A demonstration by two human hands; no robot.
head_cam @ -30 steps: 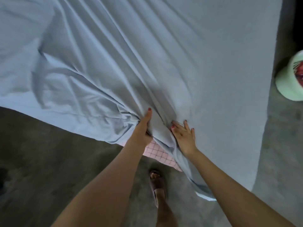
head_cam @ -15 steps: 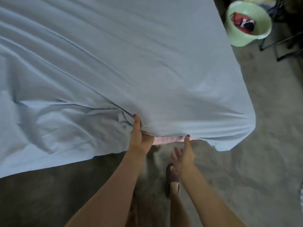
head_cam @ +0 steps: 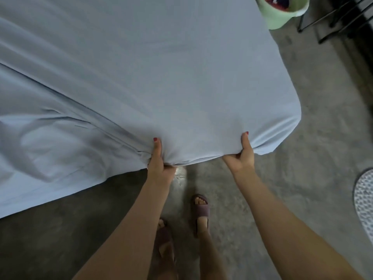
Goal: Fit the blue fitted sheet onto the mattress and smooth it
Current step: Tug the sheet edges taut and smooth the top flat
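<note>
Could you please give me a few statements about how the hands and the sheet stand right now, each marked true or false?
1. Both hands grip the edge of the sheet. True: the left hand and right hand both hold it.
2. The sheet lies smooth everywhere. False: it is wrinkled and loose to the left.
3. A green bucket stands on the floor beyond the bed's far corner. True.
4. The person is barefoot. False: slippers are on the feet.

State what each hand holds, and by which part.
Both the left hand and right hand grip the blue fitted sheet at its lower edge, thumbs on top.
</note>
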